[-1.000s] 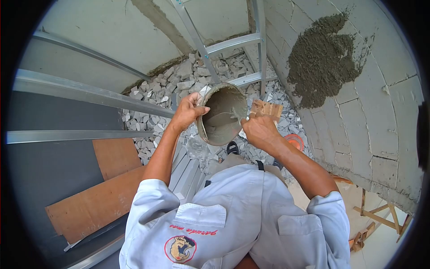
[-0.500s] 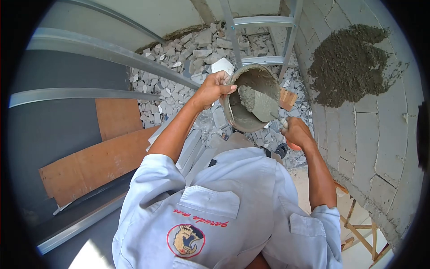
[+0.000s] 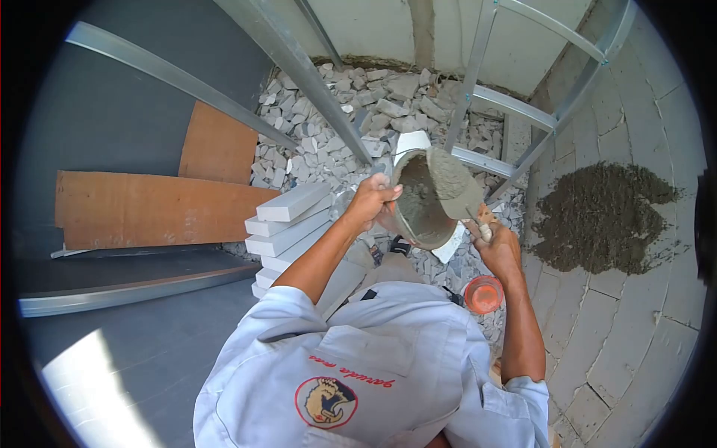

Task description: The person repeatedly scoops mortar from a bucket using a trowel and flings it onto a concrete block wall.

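My left hand (image 3: 376,200) grips the rim of a mortar bucket (image 3: 427,237), which is tilted so its coated inside faces me. Wet grey mortar clings to the bucket's inner wall. In my right hand (image 3: 496,245) is the handle of a trowel (image 3: 464,203). A heap of mortar (image 3: 449,173) lies on the trowel's blade, which is over the bucket's right side. On the block wall (image 3: 597,321) at my right, a rough dark patch of mortar (image 3: 605,216) is spread.
A metal ladder (image 3: 515,108) leans ahead, beside metal studs (image 3: 299,67). Broken rubble (image 3: 373,97) covers the ground. White blocks (image 3: 287,224) are stacked at left near brown boards (image 3: 164,209). An orange bucket (image 3: 484,294) stands below my right wrist.
The trowel has come up from inside the bucket to its right rim, with mortar on the blade. My view has turned, bringing the stacked blocks and orange bucket into fuller sight.
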`<state>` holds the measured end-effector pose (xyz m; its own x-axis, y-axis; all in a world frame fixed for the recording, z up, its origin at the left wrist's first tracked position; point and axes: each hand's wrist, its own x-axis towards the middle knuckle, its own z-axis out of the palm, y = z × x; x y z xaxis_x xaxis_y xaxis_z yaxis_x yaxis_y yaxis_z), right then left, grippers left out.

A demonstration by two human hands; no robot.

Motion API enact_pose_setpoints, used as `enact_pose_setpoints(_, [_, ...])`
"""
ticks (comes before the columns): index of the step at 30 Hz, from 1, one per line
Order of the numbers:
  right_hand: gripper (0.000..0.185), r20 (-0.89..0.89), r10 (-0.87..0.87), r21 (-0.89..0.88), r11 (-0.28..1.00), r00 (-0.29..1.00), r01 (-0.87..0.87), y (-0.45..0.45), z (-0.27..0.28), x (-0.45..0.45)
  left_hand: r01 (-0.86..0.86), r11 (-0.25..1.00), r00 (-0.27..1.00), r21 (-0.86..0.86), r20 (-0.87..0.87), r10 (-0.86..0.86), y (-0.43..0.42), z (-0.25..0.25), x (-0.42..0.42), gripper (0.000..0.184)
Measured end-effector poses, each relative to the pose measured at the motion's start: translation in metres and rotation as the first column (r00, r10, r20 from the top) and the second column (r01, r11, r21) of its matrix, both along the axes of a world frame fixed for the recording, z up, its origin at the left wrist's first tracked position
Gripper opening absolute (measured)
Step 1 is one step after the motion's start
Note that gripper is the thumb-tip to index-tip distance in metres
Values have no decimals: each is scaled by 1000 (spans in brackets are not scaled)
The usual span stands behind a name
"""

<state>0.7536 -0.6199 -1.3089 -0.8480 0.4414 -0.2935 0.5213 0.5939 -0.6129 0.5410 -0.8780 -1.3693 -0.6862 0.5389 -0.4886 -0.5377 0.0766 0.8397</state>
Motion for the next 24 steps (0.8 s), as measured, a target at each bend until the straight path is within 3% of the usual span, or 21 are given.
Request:
enact_pose_setpoints(2, [30, -10, 99, 132, 987, 995, -97, -4, 8, -14, -80, 994, 997, -68, 1, 80, -16, -1, 3, 14])
enact_pose_setpoints(10, [37, -216, 313, 104, 949, 925, -297, 1, 167, -45, -298, 954, 954, -42, 24, 299, -87, -38, 9, 13])
enact_pose_setpoints(13, [30, -220, 196, -13, 979, 956, -204, 69, 191, -27, -248, 962, 966, -116, 43, 254, -106, -34, 6, 15])
enact_pose_setpoints(14, [28, -38, -20, -285, 958, 999, 8, 98, 197, -20, -234, 961, 970, -144, 25, 240, -110, -38, 5, 15])
enact_pose_setpoints(15, [26, 7, -172, -468, 870, 985, 156, 144, 181, -9, -224, 959, 973, -175, 8, 229, -117, -43, 2, 16])
enact_pose_setpoints(16, [34, 67, -347, -483, 809, 935, 335, 210, 163, 4, -222, 956, 974, -191, -2, 226, -127, -57, -4, 18])
enact_pose_setpoints(17, [36, 0, -525, -105, 847, 851, 522, 273, 153, 27, -204, 951, 978, -233, -10, 208, -140, -60, 4, 18])
enact_pose_setpoints(18, [37, -102, -578, 575, 630, 810, 522, 342, 146, 58, -201, 946, 979, -254, -31, 200, -141, -61, 1, 19])
enact_pose_setpoints(19, [37, -575, -584, 274, 522, 573, 808, 378, 173, 95, -220, 944, 975, -244, -66, 211, -126, -62, -11, 20])
enact_pose_setpoints(20, [38, -675, -557, 283, 411, 484, 867, 366, 232, 106, -267, 941, 963, -207, -73, 258, -114, -48, -9, 23])
enact_pose_setpoints(22, [35, -589, -508, 440, 451, 629, 777, 302, 315, 115, -171, 945, 985, -279, -79, 155, -108, -42, -11, 24])
enact_pose_setpoints(24, [30, -532, -382, 593, 469, 756, 655, 260, 340, 104, -114, 953, 991, -282, -107, 86, -77, -23, -28, 23])
